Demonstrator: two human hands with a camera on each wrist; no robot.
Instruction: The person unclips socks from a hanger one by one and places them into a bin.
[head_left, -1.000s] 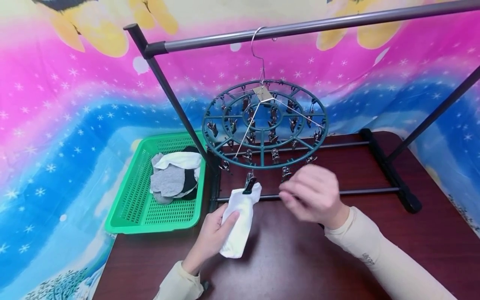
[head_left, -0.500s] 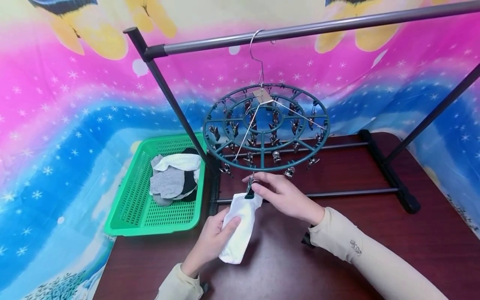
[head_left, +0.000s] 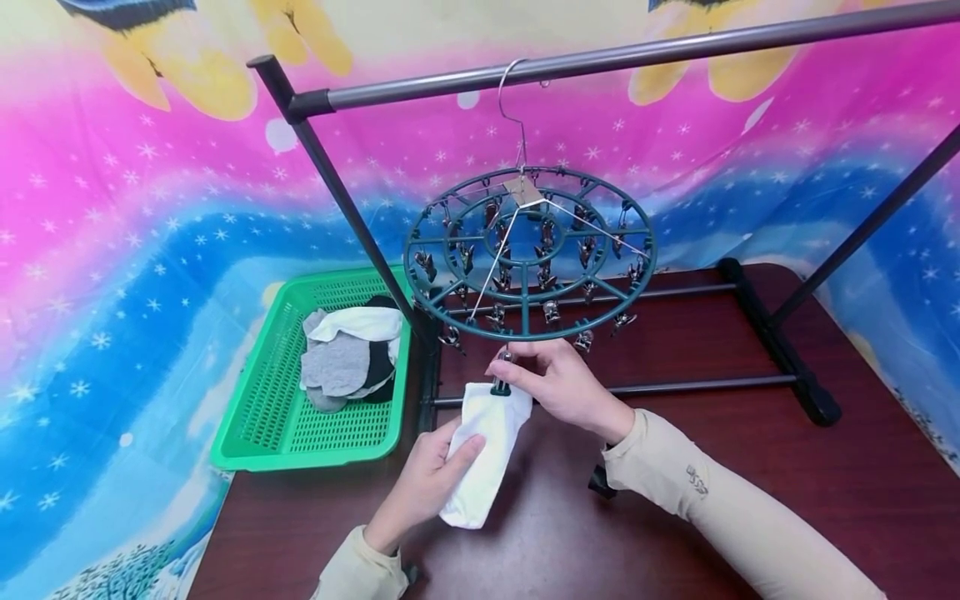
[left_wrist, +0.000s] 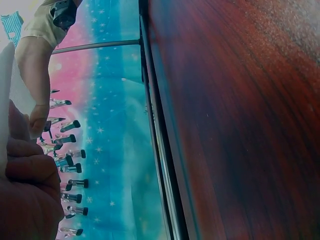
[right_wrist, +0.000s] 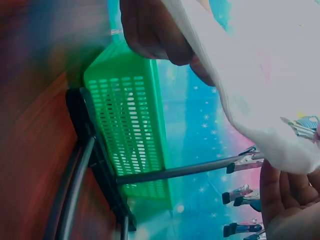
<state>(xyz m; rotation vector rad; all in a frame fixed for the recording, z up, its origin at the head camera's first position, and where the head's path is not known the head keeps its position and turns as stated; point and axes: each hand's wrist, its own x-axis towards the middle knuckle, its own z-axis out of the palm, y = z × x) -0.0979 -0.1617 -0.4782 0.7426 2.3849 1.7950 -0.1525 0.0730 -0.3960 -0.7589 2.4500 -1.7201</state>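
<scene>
A white sock (head_left: 483,454) hangs at the front of a round green clip hanger (head_left: 526,317), its upper edge at a metal clip (head_left: 502,379) with dark tips. My left hand (head_left: 427,475) grips the sock's side, thumb on top. With thumb and fingers, my right hand (head_left: 573,387) pinches the clip. In the right wrist view the sock (right_wrist: 225,85) stretches between the left hand (right_wrist: 155,30) and the right hand (right_wrist: 295,210). The left wrist view shows my left hand (left_wrist: 30,200) close up, with the sock's edge beside it.
A green basket (head_left: 300,454) at the left holds grey, black and white socks (head_left: 337,364). The hanger hooks over the bar (head_left: 637,57) of a dark metal rack standing on a brown table (head_left: 585,533). Several other clips hang from the rings. A patterned cloth (head_left: 180,217) forms the backdrop.
My right hand has come in from the right to the clip and now pinches it. The left hand keeps its hold on the sock, and the sock's top looks spread wider.
</scene>
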